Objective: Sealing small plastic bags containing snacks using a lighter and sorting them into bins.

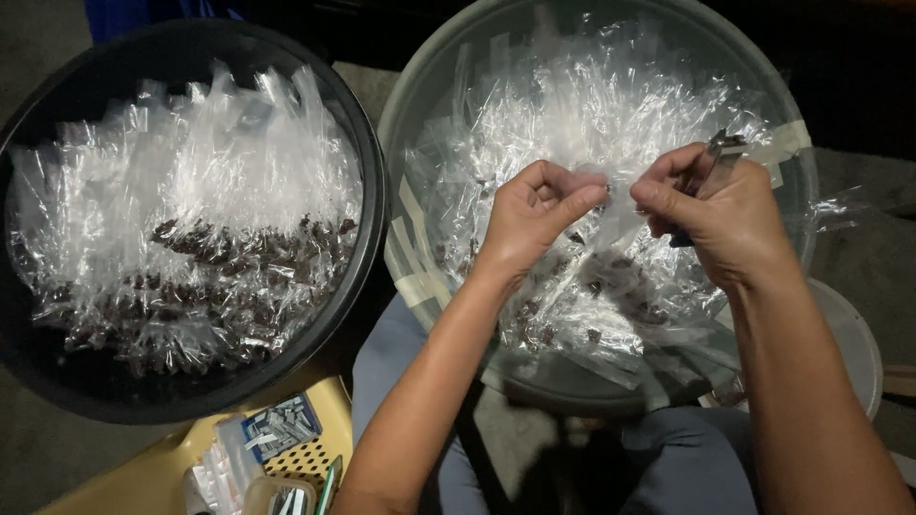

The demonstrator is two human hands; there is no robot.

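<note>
Both my hands are over the grey basin (420,105), which rests on my lap and is piled with clear plastic packets (582,124), some with small dark bits at their near ends. My left hand (534,215) is curled into a loose fist, thumb pressed against the bent forefinger, pinching the top of one small clear packet (615,224). My right hand (720,215) faces it, just beside, thumb and forefinger closed on the same packet's top. That hand also wraps around a metal stapler (718,162), whose shiny end sticks up past my knuckles; a dark part shows below my palm. The packet hangs between the two hands, above the heap.

Left of the grey basin, touching its rim, sits a black basin (367,191) filled with similar packets (191,219), their dark contents bunched toward the near side.

Near left: a yellow perforated basket (305,458) holding a box of staples (280,429).
</note>
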